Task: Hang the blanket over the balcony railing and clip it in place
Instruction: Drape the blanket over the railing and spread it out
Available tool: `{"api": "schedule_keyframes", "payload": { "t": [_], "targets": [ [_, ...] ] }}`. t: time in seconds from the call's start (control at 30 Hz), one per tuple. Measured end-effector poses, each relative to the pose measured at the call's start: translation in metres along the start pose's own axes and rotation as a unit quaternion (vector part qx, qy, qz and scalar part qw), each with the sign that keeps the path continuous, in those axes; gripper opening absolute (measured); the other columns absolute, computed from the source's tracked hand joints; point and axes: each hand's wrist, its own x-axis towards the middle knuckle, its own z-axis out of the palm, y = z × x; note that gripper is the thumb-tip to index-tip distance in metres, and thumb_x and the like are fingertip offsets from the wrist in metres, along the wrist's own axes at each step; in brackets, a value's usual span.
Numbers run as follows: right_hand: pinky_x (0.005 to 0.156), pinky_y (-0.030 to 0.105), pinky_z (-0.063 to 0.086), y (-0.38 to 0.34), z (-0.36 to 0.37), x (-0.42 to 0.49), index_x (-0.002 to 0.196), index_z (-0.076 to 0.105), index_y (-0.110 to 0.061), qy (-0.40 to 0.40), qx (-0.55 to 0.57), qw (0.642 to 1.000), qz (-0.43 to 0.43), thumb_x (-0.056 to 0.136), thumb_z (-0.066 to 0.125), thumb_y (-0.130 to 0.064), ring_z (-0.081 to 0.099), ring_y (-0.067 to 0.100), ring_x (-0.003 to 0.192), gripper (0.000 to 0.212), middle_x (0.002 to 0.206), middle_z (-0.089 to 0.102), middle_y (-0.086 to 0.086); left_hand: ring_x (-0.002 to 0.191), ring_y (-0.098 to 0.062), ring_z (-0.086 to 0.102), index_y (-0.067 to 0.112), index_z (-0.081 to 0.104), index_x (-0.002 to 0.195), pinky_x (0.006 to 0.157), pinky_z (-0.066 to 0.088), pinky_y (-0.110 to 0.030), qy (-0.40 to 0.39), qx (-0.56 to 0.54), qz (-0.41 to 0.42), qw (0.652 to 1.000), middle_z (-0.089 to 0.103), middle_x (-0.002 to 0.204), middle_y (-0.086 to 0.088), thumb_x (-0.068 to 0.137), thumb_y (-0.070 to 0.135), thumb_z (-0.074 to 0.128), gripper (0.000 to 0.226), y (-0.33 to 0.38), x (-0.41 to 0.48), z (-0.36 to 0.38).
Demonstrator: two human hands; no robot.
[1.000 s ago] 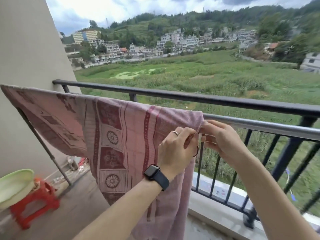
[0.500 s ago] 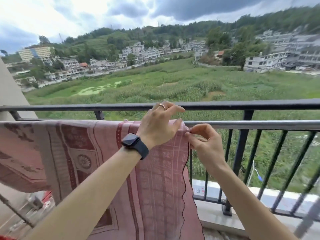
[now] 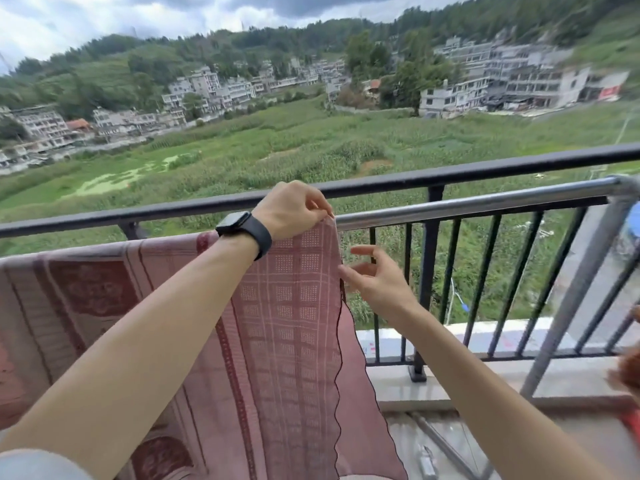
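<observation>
Two hands at soft pink patterned woven blanket (image 3: pixel 287 323) draped over silver metal rail (image 3: pixel 467 204): left hand (image 3: pixel 291 211) fingers pinch its top corner at the rail, right hand (image 3: pixel 377 278) fingers spread beside the hanging edge below; likely light, limp, so grip the hem.

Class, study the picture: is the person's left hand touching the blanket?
Touching. The head view shows the left hand pinching the top corner of the blanket at the silver rail.
</observation>
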Motion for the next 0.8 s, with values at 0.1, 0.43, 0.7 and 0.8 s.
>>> {"api": "schedule_keyframes", "payload": {
  "t": [0.1, 0.43, 0.7, 0.8],
  "targets": [
    [0.086, 0.032, 0.058, 0.006, 0.000, -0.001, 0.115, 0.070, -0.021, -0.042, -0.088, 0.994, -0.043, 0.088, 0.075, -0.035, 0.070, 0.008, 0.093, 0.031, 0.099, 0.075, -0.005, 0.076, -0.013, 0.068, 0.030, 0.076, 0.092, 0.069, 0.059, -0.036, 0.057, 0.058, 0.040, 0.996, 0.075, 0.087, 0.008, 0.091, 0.021, 0.059, 0.019, 0.004, 0.002, 0.008],
    [0.056, 0.034, 0.054, -0.015, -0.060, -0.007, 0.101, 0.062, -0.016, 0.157, -0.004, 0.978, -0.138, 0.101, 0.058, -0.023, 0.060, 0.010, 0.064, 0.009, 0.084, 0.068, 0.001, 0.080, -0.014, 0.066, 0.020, 0.072, 0.105, 0.074, 0.057, -0.034, 0.199, -0.015, 0.124, 0.972, 0.074, 0.095, 0.002, 0.096, 0.017, 0.060, 0.016, 0.071, 0.028, 0.036],
    [0.062, 0.017, 0.051, 0.063, -0.221, -0.050, 0.099, 0.069, -0.020, 0.242, -0.115, 0.960, -0.075, 0.099, 0.060, -0.023, 0.068, 0.013, 0.077, 0.009, 0.083, 0.071, -0.010, 0.091, -0.012, 0.064, 0.022, 0.062, 0.119, 0.081, 0.054, -0.032, 0.019, -0.021, 0.068, 0.997, 0.068, 0.101, 0.008, 0.088, 0.058, 0.060, 0.047, 0.165, 0.061, 0.083],
    [0.065, 0.013, 0.049, 0.056, -0.246, -0.060, 0.095, 0.071, -0.019, 0.191, -0.129, 0.965, -0.126, 0.098, 0.063, -0.021, 0.065, 0.003, 0.076, 0.008, 0.082, 0.072, -0.010, 0.073, -0.016, 0.065, 0.021, 0.070, 0.095, 0.064, 0.051, -0.032, -0.035, -0.005, 0.039, 0.999, 0.070, 0.080, 0.004, 0.085, 0.069, 0.055, 0.051, 0.199, 0.078, 0.106]
  ]
}}
